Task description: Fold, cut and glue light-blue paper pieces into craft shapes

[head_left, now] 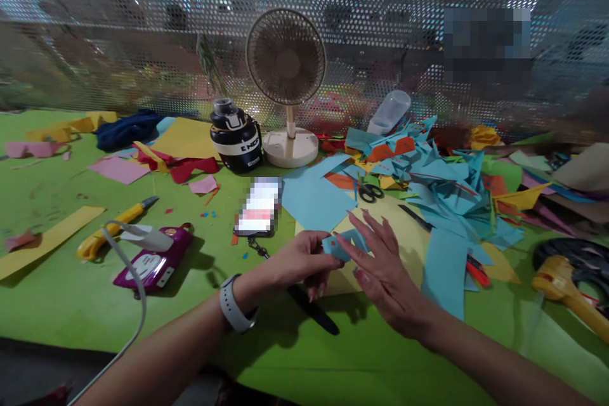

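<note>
My left hand (pixel 297 263), with a pale watch on its wrist, pinches a small folded piece of blue paper (pixel 339 250) between thumb and fingers. My right hand (pixel 390 273) hovers at the paper's right side, its fingers spread out and partly covering it; whether they touch it is hard to tell. A yellow sheet (pixel 409 235) lies on the table under both hands. Below my left hand is a dark flat strap (pixel 314 314), its upper end hidden by the hand. Black-handled scissors (pixel 370 193) rest just beyond the right fingertips.
The green table (pixel 200 342) holds a phone (pixel 259 206), a fan (pixel 288 149), and a black bottle (pixel 236 139). Blue paper scraps (pixel 451 184) are heaped at right. A yellow cutter (pixel 114 228) and purple power strip (pixel 157 260) lie left, a glue gun (pixel 564 282) right.
</note>
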`<action>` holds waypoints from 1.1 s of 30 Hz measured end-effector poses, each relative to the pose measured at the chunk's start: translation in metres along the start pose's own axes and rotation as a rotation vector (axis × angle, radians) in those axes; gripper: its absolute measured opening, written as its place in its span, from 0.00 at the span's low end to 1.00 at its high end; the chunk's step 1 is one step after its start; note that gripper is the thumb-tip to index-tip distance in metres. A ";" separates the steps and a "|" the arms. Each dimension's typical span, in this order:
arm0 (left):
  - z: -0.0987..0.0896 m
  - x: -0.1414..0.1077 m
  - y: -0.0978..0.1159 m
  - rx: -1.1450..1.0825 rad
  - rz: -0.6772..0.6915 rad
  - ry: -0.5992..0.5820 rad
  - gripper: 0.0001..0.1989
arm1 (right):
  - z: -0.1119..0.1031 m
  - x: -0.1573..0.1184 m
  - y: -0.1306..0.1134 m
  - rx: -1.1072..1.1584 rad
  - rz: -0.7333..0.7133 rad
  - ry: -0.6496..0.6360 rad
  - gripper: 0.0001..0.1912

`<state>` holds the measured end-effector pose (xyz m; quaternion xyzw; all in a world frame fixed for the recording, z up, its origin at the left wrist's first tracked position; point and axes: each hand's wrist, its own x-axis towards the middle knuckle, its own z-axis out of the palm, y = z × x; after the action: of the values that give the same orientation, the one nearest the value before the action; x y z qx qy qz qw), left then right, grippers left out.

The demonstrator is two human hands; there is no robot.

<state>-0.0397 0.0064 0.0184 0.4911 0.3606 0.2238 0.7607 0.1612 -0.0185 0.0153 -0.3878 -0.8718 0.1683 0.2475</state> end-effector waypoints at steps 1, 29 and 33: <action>0.001 0.000 0.000 0.010 -0.007 -0.002 0.07 | 0.001 0.000 0.000 -0.035 -0.022 0.004 0.26; -0.007 -0.006 -0.016 0.096 0.190 -0.208 0.09 | -0.002 0.013 -0.002 0.772 0.471 -0.048 0.11; -0.008 -0.004 -0.020 0.102 0.225 -0.212 0.11 | 0.000 0.012 0.000 0.832 0.497 -0.060 0.12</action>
<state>-0.0486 0.0000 -0.0010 0.5874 0.2320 0.2362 0.7385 0.1538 -0.0093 0.0192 -0.4475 -0.6183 0.5676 0.3087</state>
